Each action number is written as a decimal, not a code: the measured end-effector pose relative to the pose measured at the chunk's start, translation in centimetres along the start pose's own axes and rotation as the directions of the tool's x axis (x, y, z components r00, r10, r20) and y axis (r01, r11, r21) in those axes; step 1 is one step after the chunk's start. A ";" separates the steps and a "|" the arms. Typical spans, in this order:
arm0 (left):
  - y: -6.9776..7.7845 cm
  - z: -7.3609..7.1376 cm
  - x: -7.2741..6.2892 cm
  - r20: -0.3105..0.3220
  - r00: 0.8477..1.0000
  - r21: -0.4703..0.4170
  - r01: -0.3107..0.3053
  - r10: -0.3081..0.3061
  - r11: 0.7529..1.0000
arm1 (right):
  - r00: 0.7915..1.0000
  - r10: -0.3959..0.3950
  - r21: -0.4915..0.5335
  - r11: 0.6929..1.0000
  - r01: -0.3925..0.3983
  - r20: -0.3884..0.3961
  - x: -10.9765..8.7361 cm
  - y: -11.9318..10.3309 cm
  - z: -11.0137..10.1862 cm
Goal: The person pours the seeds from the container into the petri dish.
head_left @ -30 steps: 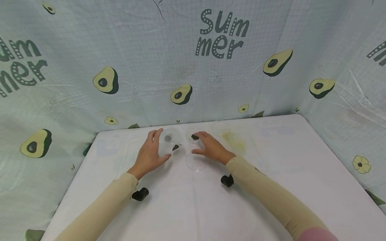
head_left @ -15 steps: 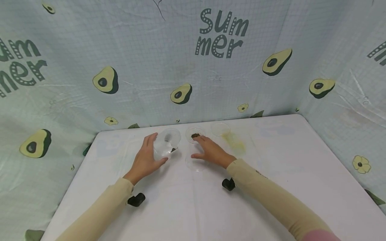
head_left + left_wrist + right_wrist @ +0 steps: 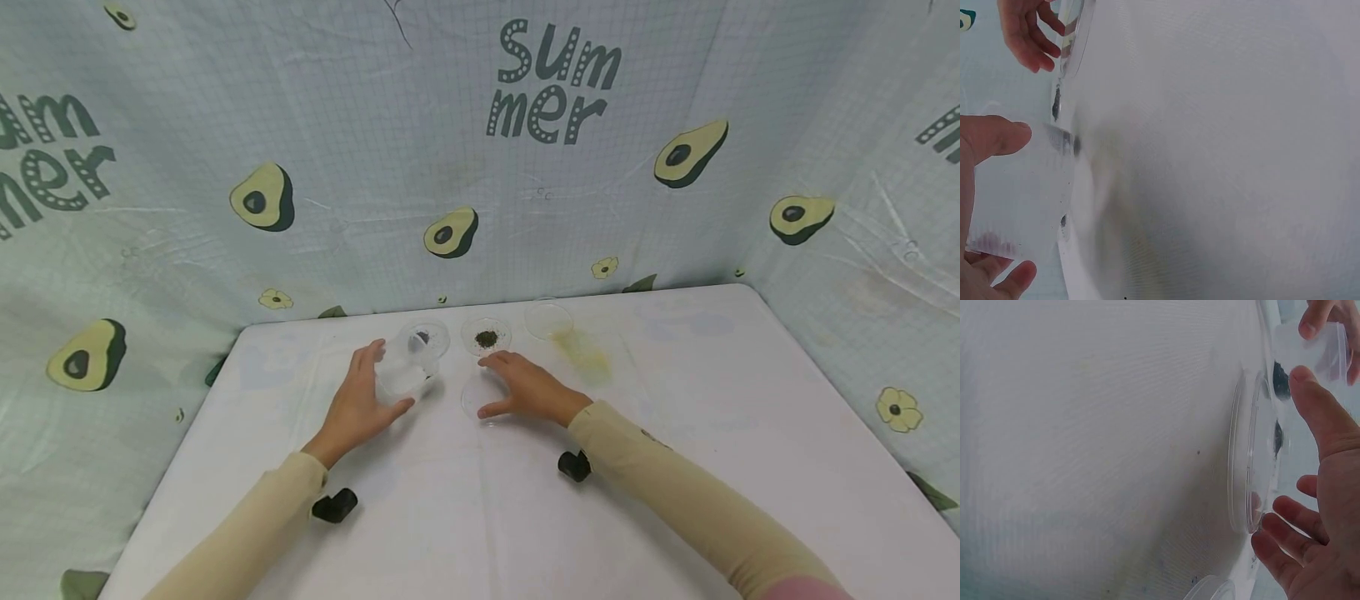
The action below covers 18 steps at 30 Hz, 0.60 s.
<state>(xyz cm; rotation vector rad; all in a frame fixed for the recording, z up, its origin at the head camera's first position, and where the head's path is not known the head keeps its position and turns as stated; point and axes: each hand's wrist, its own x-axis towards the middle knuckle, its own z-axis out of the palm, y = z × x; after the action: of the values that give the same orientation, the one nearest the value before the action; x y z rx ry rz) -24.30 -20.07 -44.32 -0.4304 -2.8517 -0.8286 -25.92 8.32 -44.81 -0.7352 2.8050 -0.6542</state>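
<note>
My left hand (image 3: 356,412) grips a clear plastic cup (image 3: 1029,187), tilted onto its side above the table, with its thumb on one side and fingers on the other. Just beyond the cup, a clear petri dish (image 3: 437,332) holds dark material. To its right stands another petri dish with a small heap of dark, crumbly bits (image 3: 486,339). My right hand (image 3: 531,390) spreads thumb and fingers over a nearer clear dish (image 3: 1244,456). Its fingertips are close to that dish's rim; whether they touch is hard to tell.
A further clear petri dish (image 3: 548,321) lies at the back right, beside a yellowish stain (image 3: 583,354) on the white tabletop (image 3: 675,400). A patterned cloth (image 3: 360,167) hangs behind the table. Dark camera mounts (image 3: 335,505) protrude beneath both wrists.
My left hand has drawn the cup leftward and towards me, uncovering more of the left dish. My right hand has moved from the heap's dish back over the nearer dish.
</note>
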 end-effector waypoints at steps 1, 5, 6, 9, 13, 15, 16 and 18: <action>0.0 0.0 0.0 0.002 1.000 -0.004 0.006 -0.006 1.000 | 1.000 -0.007 -0.007 1.000 0.007 0.007 0.0 0.0 0.0; 0.0 0.0 -0.2 0.008 1.000 -0.024 0.017 -0.017 1.000 | 0.999 -0.032 -0.021 0.999 0.033 0.030 -0.1 0.2 -0.1; 0.0 0.0 -0.2 0.010 1.000 -0.027 0.019 -0.019 0.999 | 0.999 -0.035 -0.023 0.999 0.036 0.034 -0.1 0.2 -0.1; -0.1 0.0 -0.3 0.015 1.000 -0.034 0.022 -0.021 0.999 | 0.998 -0.044 -0.030 0.999 0.045 0.044 -0.2 0.3 -0.1; -0.2 0.1 -0.5 0.019 0.999 -0.058 0.030 -0.029 0.998 | 0.998 -0.049 -0.044 0.998 0.051 0.049 -0.3 0.5 0.0; -0.2 0.1 -0.5 0.020 0.999 -0.068 0.034 -0.032 0.997 | 0.997 -0.050 -0.042 0.998 0.052 0.052 -0.3 0.6 0.0; -0.3 0.2 -0.6 0.022 0.999 -0.069 0.035 -0.033 0.997 | 0.997 -0.050 -0.040 0.998 0.052 0.052 -0.3 0.6 0.0; -0.3 0.2 -0.6 0.025 0.999 -0.073 0.040 -0.039 0.996 | 0.997 -0.047 -0.036 0.998 0.049 0.057 -0.2 0.7 0.0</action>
<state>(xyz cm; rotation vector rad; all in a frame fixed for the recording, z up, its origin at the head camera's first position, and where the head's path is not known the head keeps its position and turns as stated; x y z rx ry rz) -23.85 -20.37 -44.80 -0.3966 -2.8673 -0.9450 -26.00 8.97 -45.13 -0.8176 2.7636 -0.5811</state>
